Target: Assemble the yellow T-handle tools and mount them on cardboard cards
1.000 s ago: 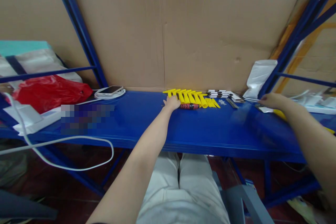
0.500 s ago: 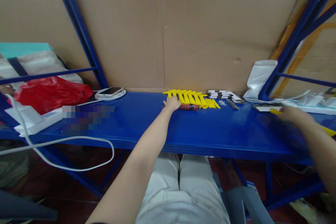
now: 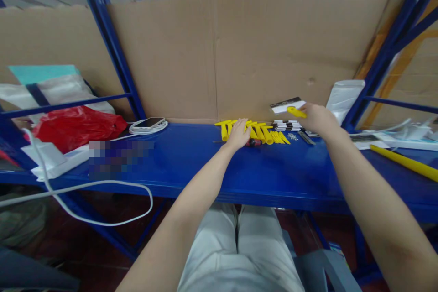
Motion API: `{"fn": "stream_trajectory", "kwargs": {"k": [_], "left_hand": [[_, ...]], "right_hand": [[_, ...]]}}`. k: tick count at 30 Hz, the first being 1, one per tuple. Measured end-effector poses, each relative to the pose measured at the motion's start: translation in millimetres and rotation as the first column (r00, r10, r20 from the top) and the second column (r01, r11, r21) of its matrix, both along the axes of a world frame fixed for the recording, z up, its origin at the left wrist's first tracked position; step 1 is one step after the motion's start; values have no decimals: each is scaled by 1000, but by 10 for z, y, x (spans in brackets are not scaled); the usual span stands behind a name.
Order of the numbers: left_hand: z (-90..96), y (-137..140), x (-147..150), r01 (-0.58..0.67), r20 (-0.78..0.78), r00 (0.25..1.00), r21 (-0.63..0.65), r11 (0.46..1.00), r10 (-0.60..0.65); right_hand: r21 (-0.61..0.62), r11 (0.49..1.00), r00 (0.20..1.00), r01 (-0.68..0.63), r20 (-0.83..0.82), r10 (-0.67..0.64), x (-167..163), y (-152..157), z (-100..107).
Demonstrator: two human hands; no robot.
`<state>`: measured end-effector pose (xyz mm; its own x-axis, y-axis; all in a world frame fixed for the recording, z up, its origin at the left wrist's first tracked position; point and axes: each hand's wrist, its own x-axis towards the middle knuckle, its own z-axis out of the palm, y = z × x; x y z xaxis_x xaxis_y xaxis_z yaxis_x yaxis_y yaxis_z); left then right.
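My left hand [image 3: 239, 134] lies with fingers stretched out over the middle of a row of yellow T-shaped scraper-like pieces [image 3: 265, 133]. Beside it on the near side is a screwdriver with a red and black handle [image 3: 253, 142], partly under the hand. Raised above the right end of the row, my right hand [image 3: 317, 117] is closed on a small yellow plastic piece [image 3: 296, 112]. A flat white-and-black packet [image 3: 286, 105] shows just behind that piece, and seems held with it. Flat yellow pieces [image 3: 279, 138] lie to the right of the row.
Stacked white-and-black packets [image 3: 286, 125], small screws [image 3: 293, 136] and a dark metal strip [image 3: 306, 138] lie below my right hand. A long yellow tube [image 3: 405, 163] rests at right. Cardboard [image 3: 164, 64] stands behind; a phone [image 3: 150, 122] lies on a coiled cable at left.
My right hand has come from the far right to above the packets, carrying the yellow piece. My left hand has shifted slightly right along the row, and its fingers are now stretched flat.
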<state>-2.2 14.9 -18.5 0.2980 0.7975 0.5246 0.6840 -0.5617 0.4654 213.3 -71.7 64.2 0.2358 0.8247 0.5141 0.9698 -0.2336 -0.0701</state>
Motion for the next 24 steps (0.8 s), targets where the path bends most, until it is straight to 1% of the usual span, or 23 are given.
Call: {"fn": "stream_trajectory", "kwargs": {"k": [4,6,7,10,13,15,19,22,24], "left_hand": [[21,-63,50,72,75,995,-22,997,-71],[28,-75,66,97,135,986,-25,995,-93],[30,-76,71,119,168,979,-21,993,-114],[26,-61,83,171,255,953,-16,985,-162],[12,-33,94,195,328,930,-57,979,-166],[2,-17,107,272,407,887,-81,959,-218],[-9,-14,141,447,558,766,-105,889,-319],[-14,-36,163,496,591,732,-123,860,-337],[-17,-51,176,490,599,733,-135,861,-324]], "right_hand": [[-13,990,990,-140,-18,140,-381,251,-82],[-27,980,980,-197,-30,196,-519,324,-190],[-35,979,979,-203,-43,201,-571,348,-257],[-53,969,968,-240,-92,234,-648,381,-469],[-63,955,950,-289,-139,278,-640,382,-612],[-44,952,941,-303,-174,292,-630,371,-646],[25,951,926,-309,-220,307,-659,332,-633],[73,941,901,-332,-270,339,-694,322,-627],[129,922,867,-364,-314,386,-704,345,-643]]}}
